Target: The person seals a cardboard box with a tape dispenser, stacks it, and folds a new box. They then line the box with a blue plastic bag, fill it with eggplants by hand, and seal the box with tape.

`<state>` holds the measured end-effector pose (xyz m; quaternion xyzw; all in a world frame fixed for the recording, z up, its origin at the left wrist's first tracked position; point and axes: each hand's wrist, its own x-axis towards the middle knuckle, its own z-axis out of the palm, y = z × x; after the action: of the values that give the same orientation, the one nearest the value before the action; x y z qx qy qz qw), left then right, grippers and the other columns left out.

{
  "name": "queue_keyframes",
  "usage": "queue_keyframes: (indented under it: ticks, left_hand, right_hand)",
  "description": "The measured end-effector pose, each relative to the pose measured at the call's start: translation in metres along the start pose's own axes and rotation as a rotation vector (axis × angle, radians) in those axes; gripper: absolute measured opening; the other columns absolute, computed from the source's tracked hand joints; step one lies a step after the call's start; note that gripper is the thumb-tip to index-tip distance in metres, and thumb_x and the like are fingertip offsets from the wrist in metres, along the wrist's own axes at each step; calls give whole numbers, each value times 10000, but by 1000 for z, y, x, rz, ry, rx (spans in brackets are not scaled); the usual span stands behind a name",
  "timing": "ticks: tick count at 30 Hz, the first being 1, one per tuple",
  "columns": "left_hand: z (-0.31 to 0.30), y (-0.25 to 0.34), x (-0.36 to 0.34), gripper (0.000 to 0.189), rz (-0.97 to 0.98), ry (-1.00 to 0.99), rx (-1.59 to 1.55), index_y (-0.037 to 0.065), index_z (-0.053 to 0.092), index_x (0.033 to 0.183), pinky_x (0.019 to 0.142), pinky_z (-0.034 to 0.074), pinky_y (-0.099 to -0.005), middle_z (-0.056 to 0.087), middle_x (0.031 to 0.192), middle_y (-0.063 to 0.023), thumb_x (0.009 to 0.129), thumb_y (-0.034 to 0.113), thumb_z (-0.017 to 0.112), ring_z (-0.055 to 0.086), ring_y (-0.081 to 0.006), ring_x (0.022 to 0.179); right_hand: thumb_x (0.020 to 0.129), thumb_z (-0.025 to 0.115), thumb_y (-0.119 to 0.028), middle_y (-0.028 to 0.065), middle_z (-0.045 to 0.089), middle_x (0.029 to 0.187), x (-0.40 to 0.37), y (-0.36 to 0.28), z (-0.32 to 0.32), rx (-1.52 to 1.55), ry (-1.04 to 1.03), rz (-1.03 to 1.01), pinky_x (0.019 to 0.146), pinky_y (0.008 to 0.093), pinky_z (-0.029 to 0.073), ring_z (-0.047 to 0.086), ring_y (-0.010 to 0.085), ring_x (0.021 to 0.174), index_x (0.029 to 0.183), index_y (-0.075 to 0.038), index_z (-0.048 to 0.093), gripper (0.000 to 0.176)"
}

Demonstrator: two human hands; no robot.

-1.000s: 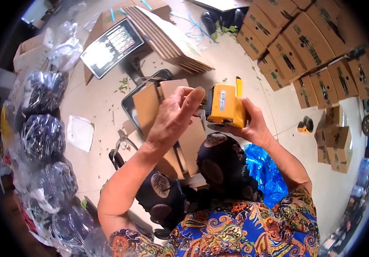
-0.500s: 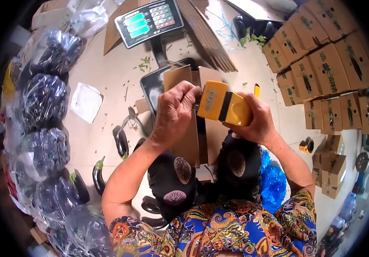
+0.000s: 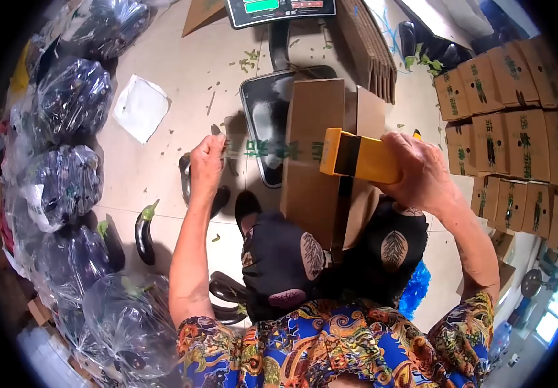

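A strip of clear tape with green print [image 3: 277, 150] stretches above a cardboard box [image 3: 314, 187] that stands between the knees. My left hand [image 3: 206, 155] pinches the strip's free end, left of the box. Wrapped round a yellow tape dispenser [image 3: 374, 159], my right hand [image 3: 421, 167] is over the box's right side. The strip runs from the dispenser to my left fingers. The box's upper flaps stand partly open.
Bagged eggplants [image 3: 72, 97] line the left side. A black scale platform [image 3: 266, 113] lies beyond the box, with flattened cardboard [image 3: 372, 55] beside it. Stacked cartons [image 3: 508, 136] fill the right. Loose eggplants [image 3: 143, 238] and a white sheet [image 3: 141, 108] lie on the floor.
My left hand has moved left, away from the dispenser, and a length of printed tape now spans between them. The view has shifted, so the scale display is partly cut off at the top.
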<state>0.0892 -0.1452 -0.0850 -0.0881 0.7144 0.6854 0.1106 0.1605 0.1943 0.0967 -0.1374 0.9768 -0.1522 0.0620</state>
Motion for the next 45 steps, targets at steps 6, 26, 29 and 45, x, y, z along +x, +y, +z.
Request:
queue_keyframes:
  ticks: [6,26,29,45]
  left_hand:
    - [27,-44,11,379,230,120,278,17,464,703,558,353,-287,388,607,-30,975,264,555,353,-103,619]
    - [89,-144,46,300,317,-220,679,79,600,1092,799,512,-472,658,995,-203,946,311,477,628,-399,938]
    - [105,-28,57,494,388,-44,409,25,545,1258,930,441,-421,614,1162,-158,934,397,523,559,-354,1120]
    - [178,73,65,439,1047,-308,1234,109,639,1092,760,434,-400,649,917,-73,910,494,529,620,-271,864]
  right_hand:
    - [674,767,-169,158,581,804,6,-1,2,-20,-47,30,664,456,474,599,379,777,968,-39,537,395]
    - [553,762,-161,111,538,738,1,26,28,97,131,-104,563,392,488,592,322,663,1028,-34,563,531]
    - [526,775,-138,107,542,743,-1,28,27,113,137,-92,581,402,489,597,321,680,1053,-47,556,578]
    - [678,772,-229,125,586,798,-1,28,25,105,92,-78,622,442,501,630,339,743,1022,-69,525,453]
